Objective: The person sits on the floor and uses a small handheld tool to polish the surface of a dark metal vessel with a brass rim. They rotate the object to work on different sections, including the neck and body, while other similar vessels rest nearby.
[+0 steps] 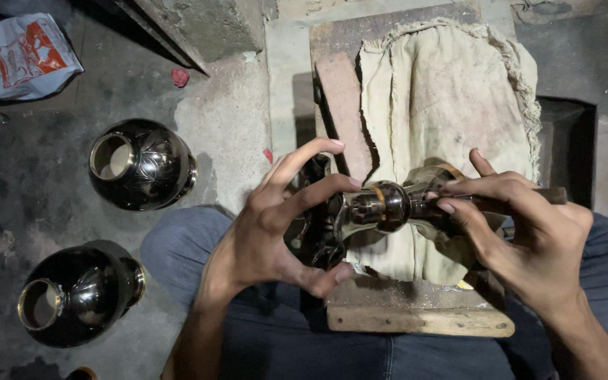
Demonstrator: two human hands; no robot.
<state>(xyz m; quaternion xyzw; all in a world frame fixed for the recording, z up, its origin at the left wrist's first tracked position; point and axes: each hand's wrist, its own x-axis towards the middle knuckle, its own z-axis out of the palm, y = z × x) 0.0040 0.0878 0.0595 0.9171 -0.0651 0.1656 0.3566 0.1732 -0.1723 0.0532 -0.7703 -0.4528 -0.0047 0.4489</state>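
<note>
My left hand (276, 229) grips a dark, shiny metal vessel (378, 206) with a brass-coloured band, holding it on its side over a cream cloth (452, 91). Fingers wrap its wide dark body; the thumb sits underneath. My right hand (522, 225) pinches a thin dark tool (501, 202) with a wooden handle, its tip resting against the vessel's narrow neck. The cloth lies on a wooden board (416, 320) across my lap.
Two black engraved metal vases (142, 165) (79, 292) stand on the concrete floor at left. A white and orange plastic bag (22, 56) lies at top left. A dark square recess (568, 148) opens at right. My legs in blue jeans (304, 345) fill the bottom.
</note>
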